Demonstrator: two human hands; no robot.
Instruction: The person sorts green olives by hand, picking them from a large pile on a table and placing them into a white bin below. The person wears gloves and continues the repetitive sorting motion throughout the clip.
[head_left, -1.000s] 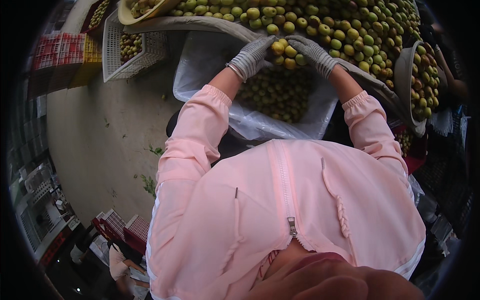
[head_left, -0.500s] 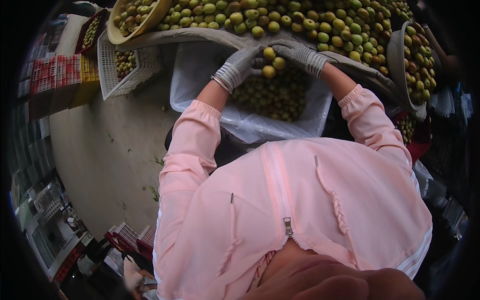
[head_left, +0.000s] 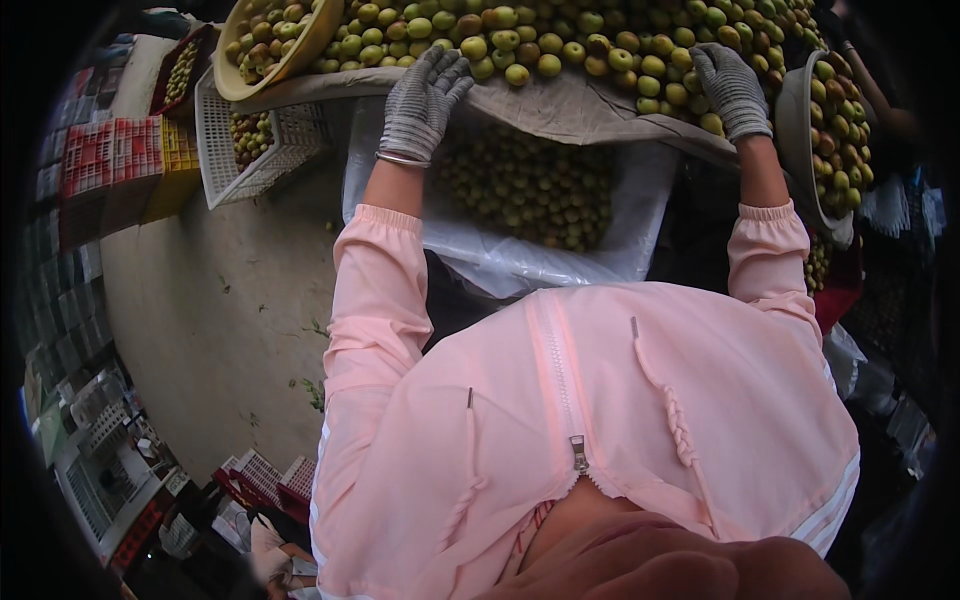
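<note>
Both gloved hands are up at the fruit pile [head_left: 560,45] on the cloth-covered table [head_left: 560,105] — the left hand [head_left: 420,100] lies flat with fingers spread, gripping nothing, fingertips just touching a few green fruits at the pile's near edge. The right hand [head_left: 730,90] rests on the fruits further right, fingers loosely curled, no fruit clearly in its grasp. Below the table edge, between the arms, a plastic-lined crate [head_left: 520,190] sits full of smaller fruits — a white basket [head_left: 250,140] stands off to the left
</note>
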